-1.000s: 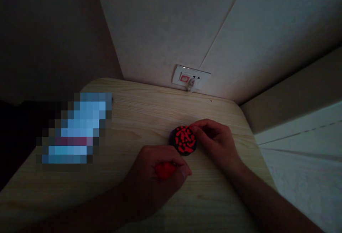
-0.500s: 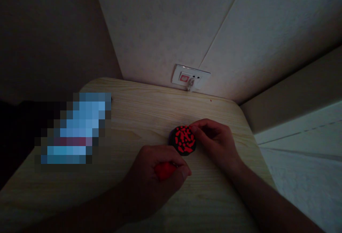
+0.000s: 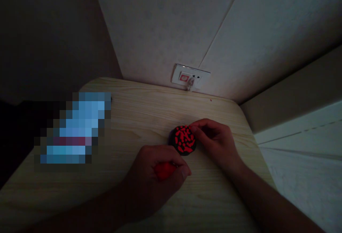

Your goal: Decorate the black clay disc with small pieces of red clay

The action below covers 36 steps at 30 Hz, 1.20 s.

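Observation:
A round black disc (image 3: 176,149) lies on the wooden table, its top dotted with several small red bits of what looks like modelling clay. My left hand (image 3: 157,183) is closed around a soft-looking red clay lump (image 3: 165,171), just in front of the disc; thumb and index finger meet at the tips. From the right, my right hand (image 3: 216,140) reaches to the disc's upper right edge. Its thumb and index finger are pinched together there, touching the rim area, and whatever sits between them is too small to make out.
The pale wood-grain table (image 3: 139,101) has rounded back corners and meets the wall. A blurred-out bright rectangular item (image 3: 80,122) lies at its left side. A wall socket (image 3: 191,77) with a plug is behind the disc. A tiny red speck (image 3: 211,100) lies near the back edge.

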Each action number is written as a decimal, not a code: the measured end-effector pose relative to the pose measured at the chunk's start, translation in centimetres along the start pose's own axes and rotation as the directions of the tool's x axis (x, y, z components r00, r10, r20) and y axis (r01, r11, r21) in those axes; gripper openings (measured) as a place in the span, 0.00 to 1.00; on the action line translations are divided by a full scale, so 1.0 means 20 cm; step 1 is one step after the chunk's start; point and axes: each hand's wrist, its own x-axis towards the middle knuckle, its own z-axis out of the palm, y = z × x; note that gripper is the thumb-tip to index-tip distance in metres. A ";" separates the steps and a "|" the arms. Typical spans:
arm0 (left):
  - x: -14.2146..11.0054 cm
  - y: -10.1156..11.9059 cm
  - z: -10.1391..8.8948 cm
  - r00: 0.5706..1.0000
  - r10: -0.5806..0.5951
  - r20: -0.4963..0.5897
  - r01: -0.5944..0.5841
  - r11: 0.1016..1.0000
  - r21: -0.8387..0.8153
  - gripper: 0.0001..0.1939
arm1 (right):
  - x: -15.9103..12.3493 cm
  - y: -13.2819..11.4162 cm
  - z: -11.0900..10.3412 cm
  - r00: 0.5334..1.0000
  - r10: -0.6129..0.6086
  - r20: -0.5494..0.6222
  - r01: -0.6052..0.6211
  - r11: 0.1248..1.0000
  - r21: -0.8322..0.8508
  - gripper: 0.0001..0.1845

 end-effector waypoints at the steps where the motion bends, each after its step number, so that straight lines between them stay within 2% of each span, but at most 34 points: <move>1: 0.00 0.00 0.00 1.000 0.001 -0.002 -0.001 1.000 -0.002 0.09 | 0.00 0.00 0.00 1.000 -0.001 0.000 0.001 1.000 0.002 0.09; 28: 0.00 -0.01 0.00 0.999 0.031 -0.013 -0.031 1.000 -0.001 0.08 | 0.00 0.00 0.00 0.998 -0.043 -0.047 0.043 0.999 0.002 0.07; 32: 0.00 -0.01 0.00 1.000 0.002 -0.010 -0.002 1.000 0.003 0.08 | 0.01 0.00 -0.01 0.988 -0.082 -0.129 0.077 0.996 -0.050 0.08; 36: 0.00 -0.01 -0.01 0.998 -0.063 -0.016 0.062 0.997 -0.052 0.10 | -0.01 -0.02 -0.03 0.949 -0.185 -0.257 0.163 0.981 -0.104 0.12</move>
